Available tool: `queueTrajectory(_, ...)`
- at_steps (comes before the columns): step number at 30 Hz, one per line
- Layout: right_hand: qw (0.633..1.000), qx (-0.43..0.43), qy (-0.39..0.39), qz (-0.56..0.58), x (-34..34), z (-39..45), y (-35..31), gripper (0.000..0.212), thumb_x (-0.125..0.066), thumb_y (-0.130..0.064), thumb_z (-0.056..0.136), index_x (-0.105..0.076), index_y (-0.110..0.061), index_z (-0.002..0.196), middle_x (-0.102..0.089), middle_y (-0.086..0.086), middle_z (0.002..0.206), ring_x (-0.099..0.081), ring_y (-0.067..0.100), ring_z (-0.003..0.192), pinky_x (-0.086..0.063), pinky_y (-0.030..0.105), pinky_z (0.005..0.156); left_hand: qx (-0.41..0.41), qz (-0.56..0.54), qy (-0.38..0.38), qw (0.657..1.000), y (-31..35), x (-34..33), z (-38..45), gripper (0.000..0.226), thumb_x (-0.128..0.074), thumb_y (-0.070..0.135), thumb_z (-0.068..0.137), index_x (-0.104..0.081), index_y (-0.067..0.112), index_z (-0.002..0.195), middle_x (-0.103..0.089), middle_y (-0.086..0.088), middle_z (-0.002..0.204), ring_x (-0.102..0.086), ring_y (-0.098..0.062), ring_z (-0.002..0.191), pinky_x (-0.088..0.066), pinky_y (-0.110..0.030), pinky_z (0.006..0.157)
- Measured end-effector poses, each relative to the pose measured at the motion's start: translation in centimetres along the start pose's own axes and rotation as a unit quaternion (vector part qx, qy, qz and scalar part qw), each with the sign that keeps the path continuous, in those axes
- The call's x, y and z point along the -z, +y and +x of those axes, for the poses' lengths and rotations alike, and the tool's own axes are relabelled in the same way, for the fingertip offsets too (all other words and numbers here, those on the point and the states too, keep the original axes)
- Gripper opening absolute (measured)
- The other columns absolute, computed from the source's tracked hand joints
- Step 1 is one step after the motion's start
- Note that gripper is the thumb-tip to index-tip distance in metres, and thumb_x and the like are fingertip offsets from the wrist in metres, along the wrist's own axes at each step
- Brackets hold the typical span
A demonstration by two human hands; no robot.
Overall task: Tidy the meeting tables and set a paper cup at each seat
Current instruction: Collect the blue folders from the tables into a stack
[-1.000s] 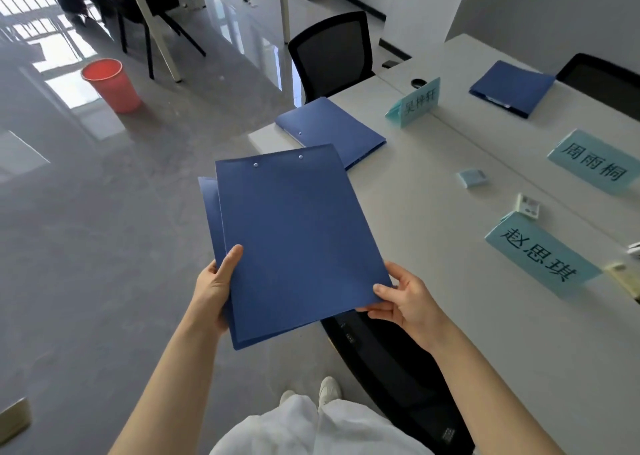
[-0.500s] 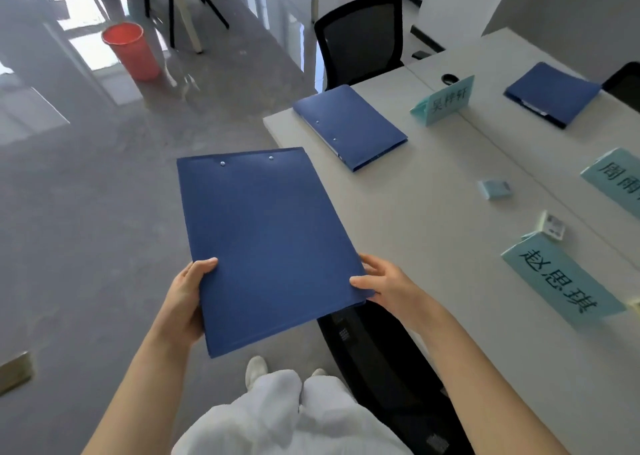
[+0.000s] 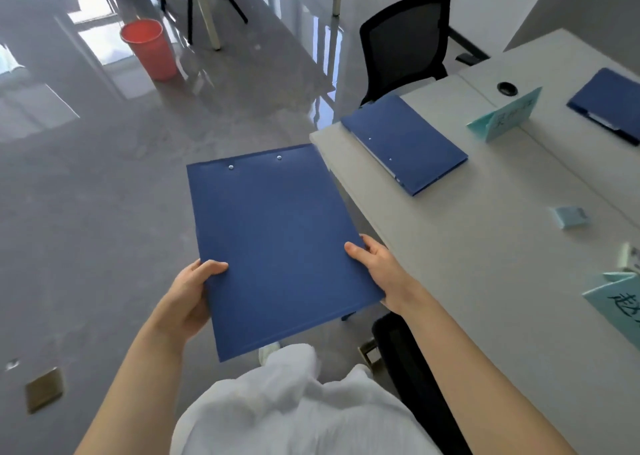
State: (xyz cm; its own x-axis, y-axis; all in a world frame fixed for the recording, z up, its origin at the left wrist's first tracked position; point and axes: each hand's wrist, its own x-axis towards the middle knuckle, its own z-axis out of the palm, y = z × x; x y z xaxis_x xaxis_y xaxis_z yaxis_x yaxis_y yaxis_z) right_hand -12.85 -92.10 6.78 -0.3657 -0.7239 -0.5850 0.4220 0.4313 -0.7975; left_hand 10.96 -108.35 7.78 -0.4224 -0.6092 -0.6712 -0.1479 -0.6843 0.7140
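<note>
both hands, left hand (image 3: 188, 299) and right hand (image 3: 379, 267), still grasp the blue folder (image 3: 277, 247), now nearer the table (image 3: 485, 264).

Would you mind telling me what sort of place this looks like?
Most likely an office meeting room: long pale tables set with blue folders and folded name cards, and a black mesh office chair drawn up to a seat.

White table (image 3: 485, 264), blue folders (image 3: 405, 143) flat on it (closed), teal name cards (image 3: 502, 117)
</note>
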Motion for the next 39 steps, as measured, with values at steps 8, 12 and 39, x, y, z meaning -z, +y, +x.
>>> queueTrajectory(8,0.993,0.042,0.065,-0.086,-7.2,7.3,-3.6,0.028,-0.043,-0.036,0.1,-0.053,-0.024,0.123,-0.065,-0.006,0.116,-0.065,0.011,0.101,-0.054,0.023,0.076,0.005,0.035,0.083,0.996,8.0,2.7,7.9,0.038,-0.078,0.032,0.08,-0.066,0.017,0.112,-0.076,-0.005,0.101,-0.073,-0.031,0.088,-0.059,-0.044,0.071)
queueTrajectory(12,0.992,0.024,0.081,-0.088,-7.2,10.6,-5.7,0.028,-0.044,-0.036,0.099,-0.054,-0.023,0.122,-0.065,-0.006,0.115,-0.064,0.012,0.102,-0.054,0.025,0.08,0.023,0.044,0.046,0.998,11.4,2.2,11.6,0.033,-0.074,0.031,0.083,-0.065,0.016,0.112,-0.077,-0.005,0.097,-0.074,-0.028,0.078,-0.059,-0.039,0.06)
queueTrajectory(39,0.903,-0.147,0.362,-0.178,4.7,41.1,-22.1,0.034,-0.031,-0.033,0.101,-0.056,-0.01,0.098,-0.057,0.007,0.099,-0.052,0.027,0.097,-0.043,0.041,0.09,0.054,0.108,-0.056,0.991,36.3,-10.5,45.0,0.036,-0.07,0.029,0.086,-0.064,0.016,0.118,-0.074,-0.008,0.108,-0.072,-0.031,0.088,-0.057,-0.042,0.07)
